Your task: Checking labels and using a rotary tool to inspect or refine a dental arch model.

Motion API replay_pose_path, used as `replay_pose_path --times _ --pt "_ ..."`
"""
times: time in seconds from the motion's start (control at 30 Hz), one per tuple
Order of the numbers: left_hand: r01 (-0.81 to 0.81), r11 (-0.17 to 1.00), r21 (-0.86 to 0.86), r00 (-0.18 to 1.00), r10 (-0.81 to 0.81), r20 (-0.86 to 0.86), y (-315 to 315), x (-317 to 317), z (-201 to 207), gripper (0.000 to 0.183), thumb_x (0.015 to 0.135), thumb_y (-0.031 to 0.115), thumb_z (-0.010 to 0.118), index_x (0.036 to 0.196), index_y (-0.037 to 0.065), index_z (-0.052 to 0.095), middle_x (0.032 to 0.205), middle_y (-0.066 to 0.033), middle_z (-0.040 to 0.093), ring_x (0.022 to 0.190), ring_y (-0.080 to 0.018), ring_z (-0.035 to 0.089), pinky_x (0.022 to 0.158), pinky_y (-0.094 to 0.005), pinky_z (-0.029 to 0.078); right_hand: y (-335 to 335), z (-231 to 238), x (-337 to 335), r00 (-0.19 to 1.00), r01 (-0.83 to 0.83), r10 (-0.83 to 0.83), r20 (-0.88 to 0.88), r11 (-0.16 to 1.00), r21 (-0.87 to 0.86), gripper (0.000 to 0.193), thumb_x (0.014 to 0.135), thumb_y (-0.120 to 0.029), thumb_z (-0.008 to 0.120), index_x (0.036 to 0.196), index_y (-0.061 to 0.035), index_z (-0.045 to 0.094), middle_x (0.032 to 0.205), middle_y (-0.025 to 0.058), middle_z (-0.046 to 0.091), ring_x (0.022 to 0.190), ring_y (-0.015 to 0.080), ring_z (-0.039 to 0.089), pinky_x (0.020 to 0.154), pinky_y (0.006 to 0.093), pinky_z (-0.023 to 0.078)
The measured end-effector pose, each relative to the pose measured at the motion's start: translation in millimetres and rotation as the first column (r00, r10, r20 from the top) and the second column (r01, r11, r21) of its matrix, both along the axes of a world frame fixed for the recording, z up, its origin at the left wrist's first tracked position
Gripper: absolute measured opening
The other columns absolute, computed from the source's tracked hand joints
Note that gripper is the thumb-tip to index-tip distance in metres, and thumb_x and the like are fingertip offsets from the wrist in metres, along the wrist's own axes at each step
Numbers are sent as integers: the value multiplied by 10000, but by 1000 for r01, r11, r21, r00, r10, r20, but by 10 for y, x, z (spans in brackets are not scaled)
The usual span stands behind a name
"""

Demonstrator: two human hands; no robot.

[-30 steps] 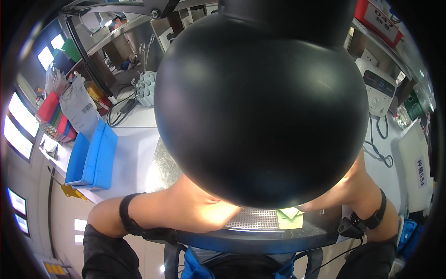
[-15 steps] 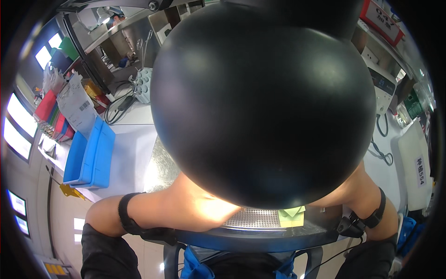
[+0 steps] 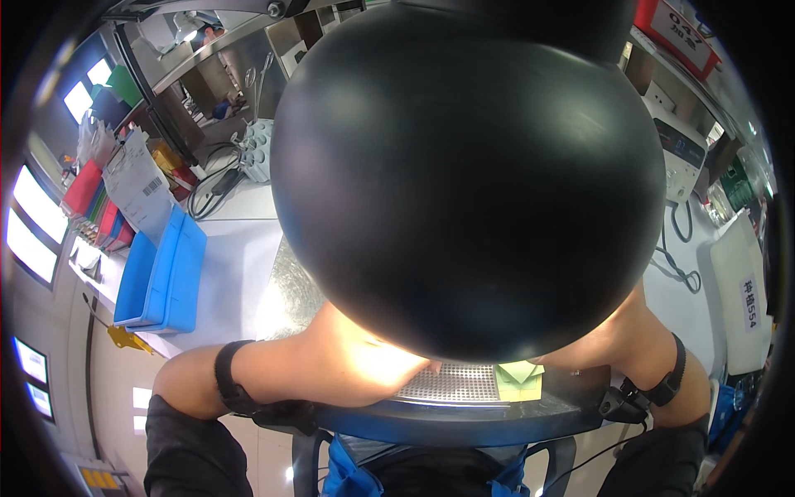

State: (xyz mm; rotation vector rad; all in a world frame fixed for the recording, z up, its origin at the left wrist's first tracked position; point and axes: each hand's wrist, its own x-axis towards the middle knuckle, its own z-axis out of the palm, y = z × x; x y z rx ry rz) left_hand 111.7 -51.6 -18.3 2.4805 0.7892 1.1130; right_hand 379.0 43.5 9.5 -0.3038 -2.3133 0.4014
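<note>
A large black rounded lamp hood covers the middle of the head view and hides most of what lies under it. From the left, my left hand reaches beneath its lower edge, brightly lit; one fingertip peeks out, the other fingers are hidden. My right hand comes in from the right under the same hood, its fingers mostly out of sight. Whatever either hand holds cannot be seen. Between them lies a perforated metal grate, with yellow-green paper slips on it beside my right hand.
Stacked blue bins with papers stand at the left. Behind them is a grey holder with round openings and cables. On the right are a white device with a display, its cord, and a white labelled container. A red box sits above.
The hood's lower edge sits slightly higher and further left in the picture. More of my right hand, the paper slips and a left fingertip now show.
</note>
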Motion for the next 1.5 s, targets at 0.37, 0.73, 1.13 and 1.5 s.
replay_pose_path --times 0.37,0.73,1.13,1.5 --pt "41 973 -225 949 33 314 1 131 -77 181 857 7 728 1035 6 759 986 -125 752 879 -268 729 770 -370 572 19 54 -19 999 -26 26 19 1000 -11 336 630 -328 932 881 -140 811 580 -41 613 452 108 563 477 240 455" --pt "103 951 -292 932 10 361 -27 182 162 200 869 -74 677 1025 7 773 961 -114 761 857 -231 727 739 -319 558 -1 164 -78 995 -49 48 87 999 2 319 633 -305 922 883 -144 809 635 -45 647 460 95 580 498 239 471" --pt "69 946 -316 931 53 361 -80 140 93 166 833 -91 642 936 -16 748 845 -109 724 734 -230 691 633 -332 521 -33 138 -49 992 -53 55 109 998 -22 302 636 -280 912 886 -148 806 694 -50 684 470 80 597 520 237 489" --pt "36 965 -260 937 58 345 -17 133 -61 139 829 -35 698 954 -5 750 889 -116 734 780 -261 707 692 -355 553 8 -10 32 986 1 24 168 989 -145 325 623 -292 918 885 -138 804 575 -58 618 456 82 572 494 230 467"
